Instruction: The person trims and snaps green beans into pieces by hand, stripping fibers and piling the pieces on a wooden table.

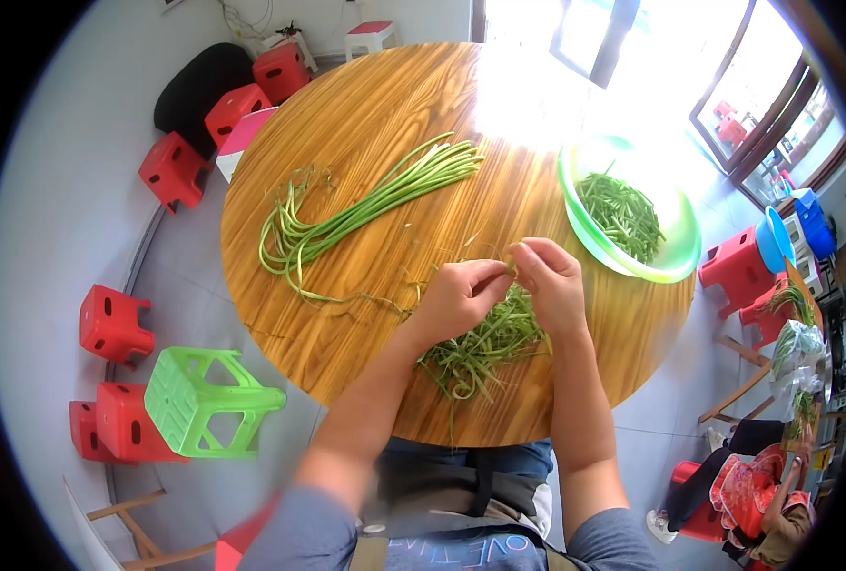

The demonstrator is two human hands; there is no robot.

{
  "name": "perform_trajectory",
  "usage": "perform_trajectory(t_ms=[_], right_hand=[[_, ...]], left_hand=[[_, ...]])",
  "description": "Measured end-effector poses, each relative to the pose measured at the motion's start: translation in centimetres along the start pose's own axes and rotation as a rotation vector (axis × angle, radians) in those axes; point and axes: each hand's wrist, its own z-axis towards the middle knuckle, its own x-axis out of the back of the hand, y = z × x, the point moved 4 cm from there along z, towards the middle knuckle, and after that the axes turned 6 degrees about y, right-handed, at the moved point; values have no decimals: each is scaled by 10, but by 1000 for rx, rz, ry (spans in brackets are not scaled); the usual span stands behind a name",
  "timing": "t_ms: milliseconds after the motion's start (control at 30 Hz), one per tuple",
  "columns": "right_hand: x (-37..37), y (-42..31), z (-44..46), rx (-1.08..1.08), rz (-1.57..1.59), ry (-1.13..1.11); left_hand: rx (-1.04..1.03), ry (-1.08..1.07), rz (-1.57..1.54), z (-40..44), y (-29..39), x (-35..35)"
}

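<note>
My left hand (pixel 461 297) and my right hand (pixel 549 274) meet over the near part of the round wooden table (pixel 347 124). Both have their fingers pinched together, the tips almost touching; what lies between them is too small to name. Just below them is a loose pile of thin green scraps (pixel 480 350). Long green stems (pixel 385 195) lie in a bundle to the left, pale ends towards the upper right, curled ends at the left. A pale green bowl (pixel 675 271) at the right holds short cut green pieces (pixel 621 214).
Red stools (pixel 114 324) and a green stool (pixel 190 400) stand on the floor at the left. At the right, a person in red patterned clothing (pixel 742 490) sits near a blue basin (pixel 775 238) on a red stool. Glass doors are at the upper right.
</note>
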Motion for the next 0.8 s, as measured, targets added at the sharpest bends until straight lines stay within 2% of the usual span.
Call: perform_trajectory(t_ms=[33,300,400,500,633,700,800], right_hand=[[3,-1,1,7,16,32],[5,1,4,-39,188,42],[6,0,4,-28,187,57],[8,-3,3,64,41,66],[-24,-27,-18,712,-617,-39],[-31,-23,-24,780,-601,-60],[-26,-25,-22,839,-654,24]], left_hand=[[-73,41,-19,0,-3,-1],[101,18,-84,0,-13,2],[112,66,-118,-1,-17,2],[172,111,-112,-1,-25,1],[260,214,-141,2,-41,3],[286,214,-173,4,-43,6],[331,139,-232,5,-31,6]])
